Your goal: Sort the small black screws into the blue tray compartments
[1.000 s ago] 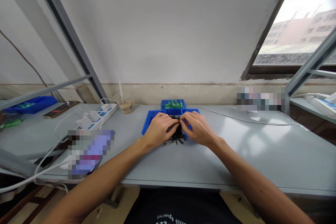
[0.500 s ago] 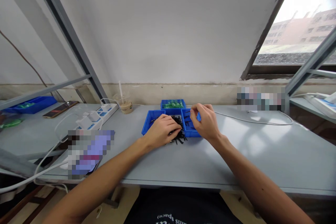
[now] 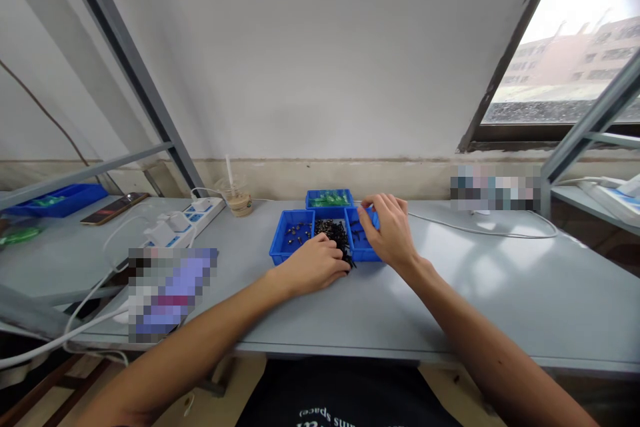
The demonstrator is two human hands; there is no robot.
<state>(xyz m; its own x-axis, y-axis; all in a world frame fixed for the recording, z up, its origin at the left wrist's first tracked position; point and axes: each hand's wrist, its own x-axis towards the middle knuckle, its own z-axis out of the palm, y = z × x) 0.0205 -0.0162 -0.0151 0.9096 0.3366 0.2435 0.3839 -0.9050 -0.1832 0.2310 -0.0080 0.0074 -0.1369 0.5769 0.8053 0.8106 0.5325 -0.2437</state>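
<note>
My left hand [image 3: 320, 263] rests at the front of the middle blue bin, its fingers curled together over small dark pieces [image 3: 332, 230] that spill out of that bin; what its fingertips grip is hidden. Above the right blue bin [image 3: 367, 255] is my right hand [image 3: 391, 228], thumb and fingers drawn together; anything between them is too small to make out. A few thin black pieces [image 3: 356, 232] lie in that bin. In the left blue bin [image 3: 281, 248] are several small metallic fittings [image 3: 296, 235].
Behind the bins stands a blue bin with green packets [image 3: 329, 199]. On the left are a drink cup with a straw [image 3: 239, 200], a power strip [image 3: 205, 213] and a blurred-out phone-like object [image 3: 175, 293]. A white cable [image 3: 480, 232] crosses the grey table on the right.
My left hand has moved slightly down toward me, uncovering the left bin's fittings and more of the dark pile. My right hand has barely shifted, a little to the left.
</note>
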